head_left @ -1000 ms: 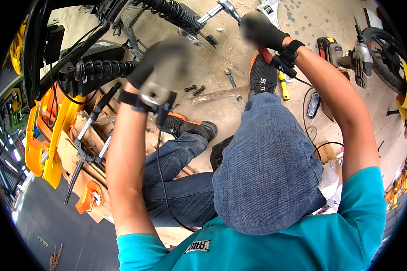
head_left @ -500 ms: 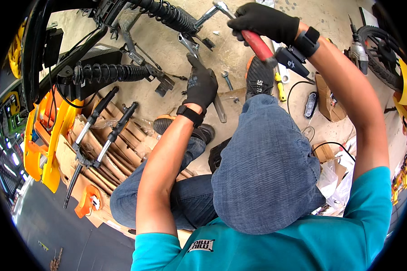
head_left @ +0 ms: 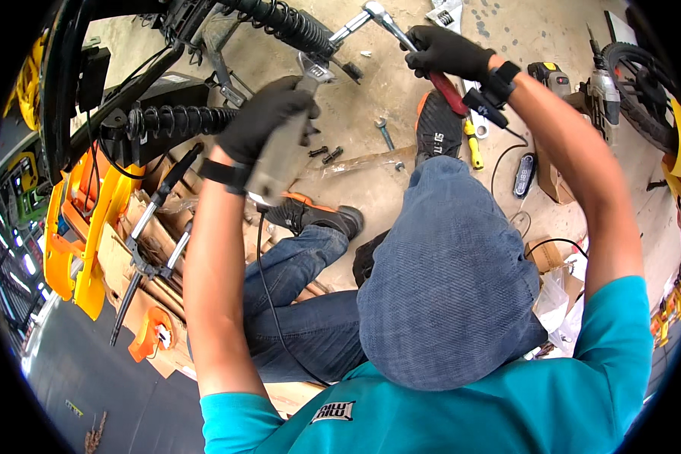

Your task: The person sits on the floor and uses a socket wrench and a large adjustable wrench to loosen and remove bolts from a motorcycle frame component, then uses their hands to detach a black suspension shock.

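Note:
My left hand, in a black glove, is closed on an adjustable wrench. The wrench's jaws sit by the end of a coil-spring shock absorber, and its grey handle slants down past my wrist, smeared by motion. My right hand, also gloved, grips a ratchet wrench with a red handle. From the ratchet's head a silver socket extension reaches to that same end of the shock absorber. Two dark bolts lie on the floor below my left hand.
An open-ended wrench and a yellow-handled screwdriver lie around my shoe. A power tool stands right of my right arm, near a wheel. Flattened cardboard and yellow panels are at left. Cables trail from both wrists.
My left hand has swung left with the adjustable wrench, whose handle now slants the other way. My right hand has shifted slightly down with the ratchet. The two bolts have come into view.

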A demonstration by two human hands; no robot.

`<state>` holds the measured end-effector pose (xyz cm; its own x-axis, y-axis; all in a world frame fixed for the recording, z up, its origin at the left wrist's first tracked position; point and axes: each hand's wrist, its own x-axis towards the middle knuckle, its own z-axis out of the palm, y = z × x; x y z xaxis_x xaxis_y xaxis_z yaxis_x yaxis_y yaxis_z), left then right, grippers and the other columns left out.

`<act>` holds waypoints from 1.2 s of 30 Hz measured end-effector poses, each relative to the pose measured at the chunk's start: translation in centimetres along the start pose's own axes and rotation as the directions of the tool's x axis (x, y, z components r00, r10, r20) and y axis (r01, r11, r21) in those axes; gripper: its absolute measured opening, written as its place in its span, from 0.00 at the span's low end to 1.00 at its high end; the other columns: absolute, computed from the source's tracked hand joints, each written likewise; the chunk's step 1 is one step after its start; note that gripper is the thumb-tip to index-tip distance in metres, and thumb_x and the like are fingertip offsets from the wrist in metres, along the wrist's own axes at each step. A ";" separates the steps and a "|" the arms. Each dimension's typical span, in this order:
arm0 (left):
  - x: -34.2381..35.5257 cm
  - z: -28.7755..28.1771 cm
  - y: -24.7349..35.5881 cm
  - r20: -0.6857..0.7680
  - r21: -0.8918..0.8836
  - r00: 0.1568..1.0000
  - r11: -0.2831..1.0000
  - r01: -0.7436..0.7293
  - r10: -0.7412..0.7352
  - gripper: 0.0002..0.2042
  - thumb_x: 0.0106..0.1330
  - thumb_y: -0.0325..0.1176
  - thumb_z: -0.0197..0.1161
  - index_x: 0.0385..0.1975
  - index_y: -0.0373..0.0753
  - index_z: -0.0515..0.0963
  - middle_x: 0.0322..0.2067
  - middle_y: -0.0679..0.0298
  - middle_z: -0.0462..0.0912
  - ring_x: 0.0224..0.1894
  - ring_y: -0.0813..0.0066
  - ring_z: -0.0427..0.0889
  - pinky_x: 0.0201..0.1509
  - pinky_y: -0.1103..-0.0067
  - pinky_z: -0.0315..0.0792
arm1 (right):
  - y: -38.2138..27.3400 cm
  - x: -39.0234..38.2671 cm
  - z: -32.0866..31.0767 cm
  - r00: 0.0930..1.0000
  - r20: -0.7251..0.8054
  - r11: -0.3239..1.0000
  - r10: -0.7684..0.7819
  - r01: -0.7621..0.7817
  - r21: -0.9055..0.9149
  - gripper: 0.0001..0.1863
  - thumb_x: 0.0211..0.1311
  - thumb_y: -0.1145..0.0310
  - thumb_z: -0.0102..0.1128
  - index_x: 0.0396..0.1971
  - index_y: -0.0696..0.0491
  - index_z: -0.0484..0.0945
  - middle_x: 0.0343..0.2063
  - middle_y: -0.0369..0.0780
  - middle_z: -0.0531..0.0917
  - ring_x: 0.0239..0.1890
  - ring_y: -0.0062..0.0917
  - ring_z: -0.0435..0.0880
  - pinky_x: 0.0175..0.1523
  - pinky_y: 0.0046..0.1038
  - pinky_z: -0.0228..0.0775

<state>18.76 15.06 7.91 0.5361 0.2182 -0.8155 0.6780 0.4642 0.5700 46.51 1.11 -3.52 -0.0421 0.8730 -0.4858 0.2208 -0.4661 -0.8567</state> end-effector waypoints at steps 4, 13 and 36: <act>3.5 5.1 -6.8 -0.167 0.801 0.859 0.575 -0.168 0.485 0.27 0.61 0.33 0.54 0.55 0.23 0.55 0.33 0.39 0.77 0.31 0.49 0.80 0.32 0.62 0.74 | -4.5 -0.4 -1.9 0.993 0.117 0.999 0.013 -0.008 -0.049 0.14 0.61 0.62 0.58 0.31 0.61 0.76 0.25 0.41 0.82 0.26 0.22 0.83 0.32 0.24 0.77; 4.1 8.0 -7.1 -0.356 0.615 0.859 0.784 -0.081 0.368 0.31 0.63 0.31 0.52 0.59 0.21 0.46 0.32 0.37 0.77 0.32 0.45 0.79 0.38 0.63 0.74 | -1.7 -0.6 -0.6 0.997 0.052 0.988 0.055 -0.047 -0.150 0.10 0.63 0.67 0.55 0.35 0.59 0.69 0.25 0.38 0.79 0.27 0.20 0.82 0.35 0.25 0.76; 7.9 10.5 -11.5 -0.438 0.794 0.667 0.607 -0.027 0.603 0.41 0.62 0.29 0.51 0.61 0.15 0.27 0.42 0.28 0.70 0.38 0.42 0.78 0.41 0.61 0.73 | -6.8 -0.6 -2.4 0.990 0.141 0.988 0.026 -0.004 -0.156 0.18 0.63 0.59 0.55 0.26 0.60 0.78 0.22 0.41 0.82 0.23 0.22 0.80 0.32 0.25 0.73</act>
<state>20.48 2.47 -4.06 0.5462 0.8013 -0.2441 0.7963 -0.4063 0.4481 47.36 4.15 3.01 -0.1736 0.8316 -0.5276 0.3702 -0.4413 -0.8174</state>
